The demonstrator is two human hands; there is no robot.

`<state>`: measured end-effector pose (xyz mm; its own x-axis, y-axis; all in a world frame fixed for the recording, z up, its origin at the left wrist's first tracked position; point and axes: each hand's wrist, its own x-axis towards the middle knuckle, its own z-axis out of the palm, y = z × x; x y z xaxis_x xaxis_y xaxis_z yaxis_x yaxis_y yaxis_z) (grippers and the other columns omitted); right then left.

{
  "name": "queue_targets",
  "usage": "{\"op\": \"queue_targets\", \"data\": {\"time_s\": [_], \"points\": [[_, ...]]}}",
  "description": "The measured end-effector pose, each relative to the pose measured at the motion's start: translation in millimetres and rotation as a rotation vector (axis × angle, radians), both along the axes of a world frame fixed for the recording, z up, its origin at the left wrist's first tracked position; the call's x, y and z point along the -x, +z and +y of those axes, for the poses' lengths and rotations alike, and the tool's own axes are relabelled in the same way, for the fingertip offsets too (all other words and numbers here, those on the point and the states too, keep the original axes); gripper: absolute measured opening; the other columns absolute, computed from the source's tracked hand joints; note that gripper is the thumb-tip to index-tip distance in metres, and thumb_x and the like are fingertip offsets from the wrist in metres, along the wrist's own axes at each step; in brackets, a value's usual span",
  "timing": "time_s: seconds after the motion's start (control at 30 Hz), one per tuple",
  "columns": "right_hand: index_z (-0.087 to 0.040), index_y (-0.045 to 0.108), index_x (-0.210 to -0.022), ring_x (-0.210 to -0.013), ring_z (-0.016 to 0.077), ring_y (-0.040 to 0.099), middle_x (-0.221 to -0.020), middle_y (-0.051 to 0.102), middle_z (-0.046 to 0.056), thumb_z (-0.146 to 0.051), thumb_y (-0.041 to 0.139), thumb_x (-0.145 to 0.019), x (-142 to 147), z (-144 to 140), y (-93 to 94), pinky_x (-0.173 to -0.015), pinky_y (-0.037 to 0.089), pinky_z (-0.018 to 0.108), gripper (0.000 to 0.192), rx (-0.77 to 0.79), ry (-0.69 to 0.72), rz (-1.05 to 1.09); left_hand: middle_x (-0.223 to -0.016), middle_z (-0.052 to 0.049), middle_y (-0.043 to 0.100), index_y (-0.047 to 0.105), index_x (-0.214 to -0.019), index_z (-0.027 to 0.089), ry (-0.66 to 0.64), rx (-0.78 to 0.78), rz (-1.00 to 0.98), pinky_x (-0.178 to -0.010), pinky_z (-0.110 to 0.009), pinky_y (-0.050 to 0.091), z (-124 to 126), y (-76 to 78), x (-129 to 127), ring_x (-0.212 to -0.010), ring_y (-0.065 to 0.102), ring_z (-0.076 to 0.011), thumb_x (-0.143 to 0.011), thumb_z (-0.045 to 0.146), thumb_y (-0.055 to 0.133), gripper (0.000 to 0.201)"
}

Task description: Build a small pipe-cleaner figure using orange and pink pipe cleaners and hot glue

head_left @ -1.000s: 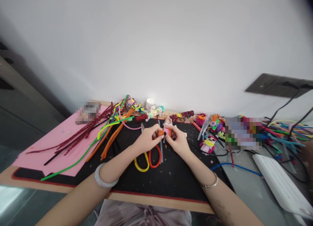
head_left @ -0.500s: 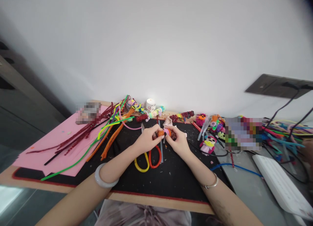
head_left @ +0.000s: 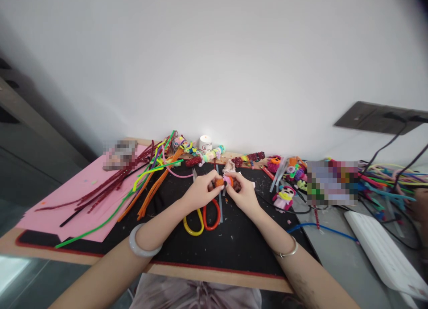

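My left hand [head_left: 200, 192] and my right hand [head_left: 243, 192] meet over the black mat [head_left: 234, 242], both pinching a small orange and pink pipe-cleaner piece [head_left: 223, 181] between their fingertips. Right below the hands lie scissors [head_left: 203, 217] with one yellow and one red handle loop. A white bangle sits on my left wrist, a thin silver one on my right.
Loose pipe cleaners [head_left: 140, 184] in red, green, orange and yellow fan over a pink sheet [head_left: 67, 197] at the left. Small finished figures [head_left: 284, 195] and a white tape roll [head_left: 205, 144] line the back. A white keyboard [head_left: 384, 251], cables and more pipe cleaners [head_left: 384, 179] lie at the right.
Hardly anything differs; my fingers shift slightly on the small orange and pink piece, and the view drifts a touch.
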<state>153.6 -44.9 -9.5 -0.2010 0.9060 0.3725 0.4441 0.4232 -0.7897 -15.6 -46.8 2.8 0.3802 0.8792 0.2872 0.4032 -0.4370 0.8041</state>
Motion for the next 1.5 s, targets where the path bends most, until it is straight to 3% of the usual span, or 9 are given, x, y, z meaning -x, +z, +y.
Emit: {"op": "queue_targets", "data": {"time_s": [1.5], "points": [[-0.018,0.057,-0.102,-0.060,0.0132,0.051,-0.079,0.060,0.003,-0.025,0.048,-0.083,-0.9,0.4,2.5,-0.054,0.042,0.024,0.022,0.022,0.039,0.002,-0.053,0.008,0.042,0.049,-0.085,0.018,0.007,-0.013,0.009,-0.045,-0.017,0.030,0.8,-1.3,0.4,-0.043,0.040,-0.0057,-0.080,0.025,0.051,0.009]]}}
